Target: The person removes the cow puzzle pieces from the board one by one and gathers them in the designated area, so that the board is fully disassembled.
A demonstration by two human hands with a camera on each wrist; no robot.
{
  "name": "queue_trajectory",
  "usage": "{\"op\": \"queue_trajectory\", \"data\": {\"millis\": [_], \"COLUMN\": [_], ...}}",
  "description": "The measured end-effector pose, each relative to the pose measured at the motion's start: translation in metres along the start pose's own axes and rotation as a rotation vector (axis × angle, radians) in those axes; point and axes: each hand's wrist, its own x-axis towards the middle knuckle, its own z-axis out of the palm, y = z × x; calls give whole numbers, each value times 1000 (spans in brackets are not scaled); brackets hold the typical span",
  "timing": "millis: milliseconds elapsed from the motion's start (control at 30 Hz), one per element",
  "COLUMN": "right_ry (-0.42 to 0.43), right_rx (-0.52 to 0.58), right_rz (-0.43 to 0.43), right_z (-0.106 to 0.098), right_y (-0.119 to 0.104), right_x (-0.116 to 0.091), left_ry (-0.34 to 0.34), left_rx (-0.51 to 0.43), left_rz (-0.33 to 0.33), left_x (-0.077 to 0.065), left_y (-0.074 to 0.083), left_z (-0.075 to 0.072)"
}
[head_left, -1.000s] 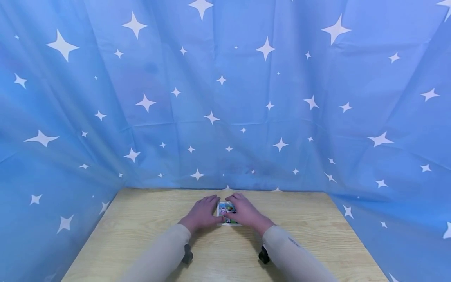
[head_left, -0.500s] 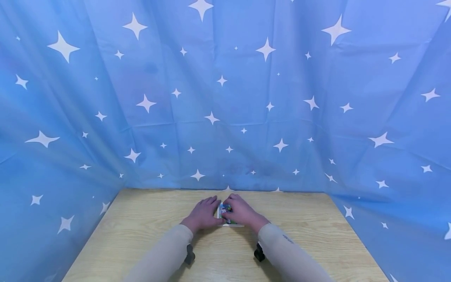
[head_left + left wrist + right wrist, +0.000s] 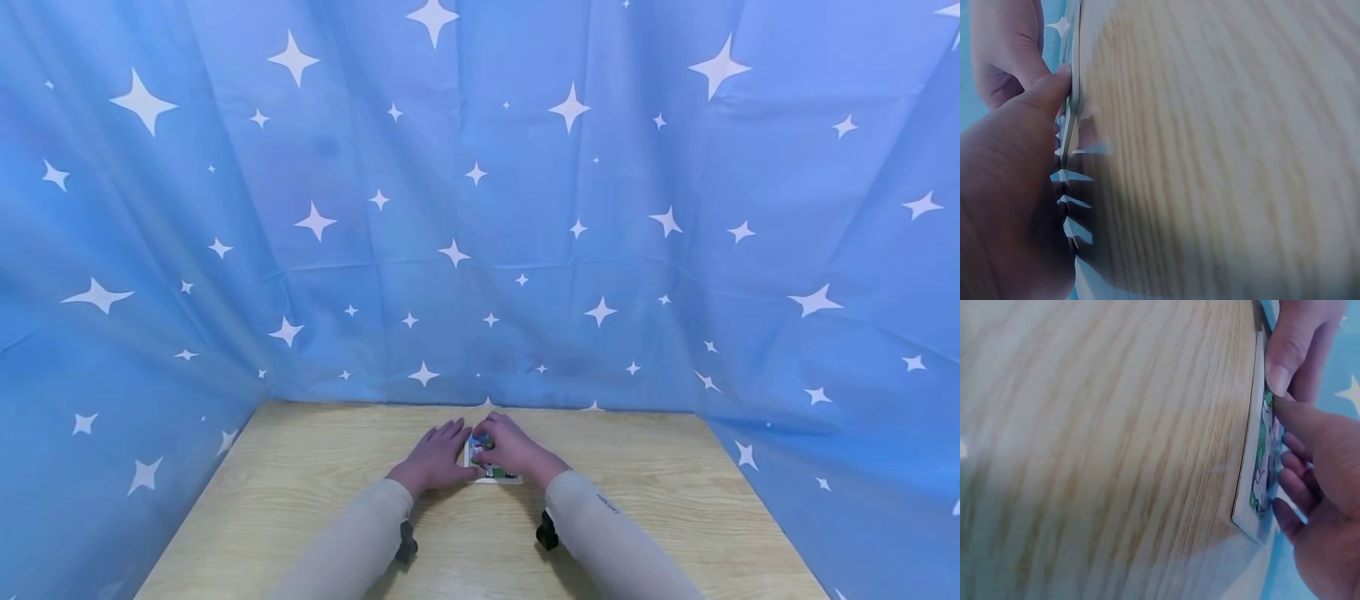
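Note:
A small flat board with a white border and a colourful cartoon picture lies on the table between both hands. My left hand is at its left side, fingers extended forward and thumb at the near edge. In the left wrist view, the left thumb presses at the board's edge. My right hand covers the right part of the picture, with bent fingers and thumb over it. Whether they pinch a separate piece I cannot tell. Both thumb tips are close together in the right wrist view.
The light wooden table extends around both arms, its far edge just beyond the hands. A blue curtain with white stars hangs behind it and along both sides. A dark device sits under the left wrist, another device under the right.
My right hand and forearm have shifted a little to the left, and its fingers have drawn inward over the picture. The left hand stays at the board's left side, almost unmoved.

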Motion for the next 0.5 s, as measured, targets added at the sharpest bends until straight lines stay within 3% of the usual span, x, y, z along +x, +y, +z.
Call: {"op": "queue_trajectory", "data": {"millis": [267,500], "right_ry": [-5,-24], "right_rx": [38,62], "right_rz": [13,56], "right_z": [-2,-2], "right_y": [0,0], "right_x": [4,5], "left_ry": [-9,-12], "left_rx": [-7,-43], "left_rz": [11,43], "left_x": [4,-1], "left_y": [-13,-9], "left_z": [7,4]}}
